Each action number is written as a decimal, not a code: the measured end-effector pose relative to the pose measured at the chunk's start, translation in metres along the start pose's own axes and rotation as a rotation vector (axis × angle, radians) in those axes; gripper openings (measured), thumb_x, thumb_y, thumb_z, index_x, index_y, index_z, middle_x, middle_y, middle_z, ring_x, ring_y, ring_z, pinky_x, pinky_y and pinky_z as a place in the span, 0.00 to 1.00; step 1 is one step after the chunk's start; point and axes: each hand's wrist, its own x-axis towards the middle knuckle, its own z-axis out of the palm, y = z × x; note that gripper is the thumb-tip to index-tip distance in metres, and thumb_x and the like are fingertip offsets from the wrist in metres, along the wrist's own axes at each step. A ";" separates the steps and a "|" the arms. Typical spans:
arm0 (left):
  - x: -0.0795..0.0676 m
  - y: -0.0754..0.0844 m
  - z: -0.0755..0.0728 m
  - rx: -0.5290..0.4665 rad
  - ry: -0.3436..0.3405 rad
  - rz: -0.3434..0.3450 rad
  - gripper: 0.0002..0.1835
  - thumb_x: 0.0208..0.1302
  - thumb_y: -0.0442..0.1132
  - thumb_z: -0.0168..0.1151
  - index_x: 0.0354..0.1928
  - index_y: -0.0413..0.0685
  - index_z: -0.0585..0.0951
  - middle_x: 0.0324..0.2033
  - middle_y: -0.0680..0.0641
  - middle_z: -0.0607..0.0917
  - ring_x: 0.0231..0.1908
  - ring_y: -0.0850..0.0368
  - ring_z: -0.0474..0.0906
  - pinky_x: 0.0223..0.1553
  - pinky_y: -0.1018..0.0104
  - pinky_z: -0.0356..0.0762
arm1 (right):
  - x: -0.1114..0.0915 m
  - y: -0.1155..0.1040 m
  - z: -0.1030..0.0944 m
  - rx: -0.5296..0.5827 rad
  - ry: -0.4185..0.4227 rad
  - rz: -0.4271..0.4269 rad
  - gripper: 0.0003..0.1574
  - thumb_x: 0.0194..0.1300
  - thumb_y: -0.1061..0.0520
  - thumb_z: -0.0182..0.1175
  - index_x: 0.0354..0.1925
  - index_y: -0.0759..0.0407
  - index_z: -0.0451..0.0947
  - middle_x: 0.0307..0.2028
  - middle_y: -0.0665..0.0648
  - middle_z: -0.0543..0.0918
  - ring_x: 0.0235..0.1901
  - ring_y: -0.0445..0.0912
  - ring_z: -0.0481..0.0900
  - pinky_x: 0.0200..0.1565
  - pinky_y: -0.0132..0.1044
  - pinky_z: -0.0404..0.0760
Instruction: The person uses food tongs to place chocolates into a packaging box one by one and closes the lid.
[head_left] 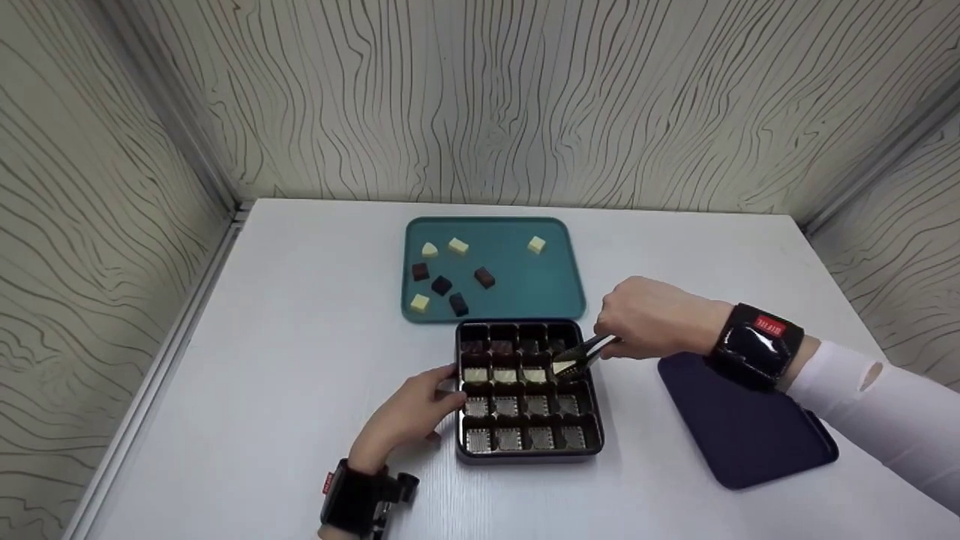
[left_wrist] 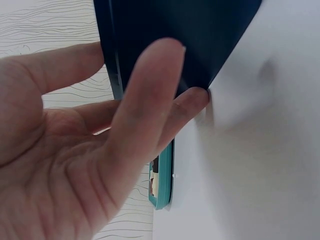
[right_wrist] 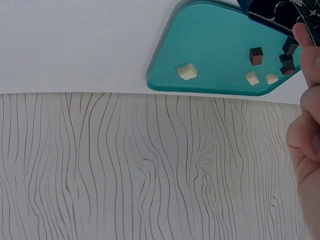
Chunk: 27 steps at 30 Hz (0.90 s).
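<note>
A dark box (head_left: 530, 459) with a divided insert stands on the table. Brown and dark chocolates (head_left: 501, 349) sit in its back row, white ones (head_left: 505, 376) in the row before it; ribbed compartment bottoms show in the two front rows. My right hand (head_left: 651, 318) grips a pair of tongs (head_left: 592, 349), whose tips are around a white chocolate (head_left: 562, 367) at the second row's right-end compartment. Whether that chocolate touches the bottom I cannot tell. My left hand (head_left: 409, 409) rests its extended fingers against the box's left side, also in the left wrist view (left_wrist: 75, 150).
Behind the box lies a teal tray (head_left: 517, 300) with several loose chocolates, white (head_left: 536, 244) and brown (head_left: 484, 277). A dark blue lid (head_left: 750, 435) lies at the right, partly under my right forearm. A patterned wall (head_left: 480, 97) rises behind the table.
</note>
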 end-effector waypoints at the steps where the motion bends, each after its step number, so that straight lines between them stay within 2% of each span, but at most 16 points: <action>1: 0.000 0.000 0.000 0.003 0.002 0.000 0.34 0.77 0.43 0.59 0.77 0.31 0.65 0.68 0.29 0.79 0.61 0.38 0.86 0.62 0.45 0.83 | 0.002 -0.001 0.000 -0.012 -0.004 -0.003 0.23 0.57 0.44 0.76 0.16 0.49 0.75 0.13 0.44 0.75 0.14 0.38 0.64 0.21 0.39 0.71; 8: -0.001 0.001 0.000 -0.004 0.002 0.002 0.34 0.77 0.43 0.59 0.77 0.32 0.65 0.69 0.29 0.78 0.61 0.37 0.86 0.64 0.41 0.81 | 0.014 -0.007 0.003 -0.080 -0.043 -0.023 0.23 0.55 0.43 0.78 0.16 0.50 0.78 0.16 0.48 0.82 0.15 0.41 0.75 0.25 0.41 0.80; 15: -0.001 0.004 0.000 -0.023 -0.003 0.013 0.35 0.77 0.43 0.59 0.77 0.30 0.65 0.69 0.28 0.78 0.62 0.36 0.85 0.67 0.38 0.79 | 0.017 -0.006 0.009 -0.062 -0.029 -0.071 0.14 0.53 0.45 0.80 0.23 0.47 0.84 0.20 0.47 0.86 0.20 0.42 0.82 0.28 0.39 0.83; 22: 0.000 0.001 0.000 -0.009 -0.001 -0.013 0.35 0.77 0.43 0.58 0.77 0.31 0.64 0.68 0.29 0.79 0.62 0.37 0.85 0.69 0.39 0.78 | 0.016 -0.006 0.010 -0.037 0.009 -0.064 0.15 0.50 0.46 0.81 0.24 0.47 0.83 0.20 0.47 0.87 0.19 0.41 0.80 0.27 0.40 0.83; 27: -0.001 0.000 0.000 -0.011 -0.005 -0.014 0.35 0.77 0.43 0.58 0.78 0.31 0.64 0.68 0.29 0.79 0.62 0.37 0.85 0.67 0.39 0.79 | 0.011 -0.007 0.005 -0.050 0.017 -0.017 0.21 0.52 0.43 0.79 0.18 0.48 0.78 0.16 0.46 0.82 0.14 0.38 0.71 0.23 0.39 0.77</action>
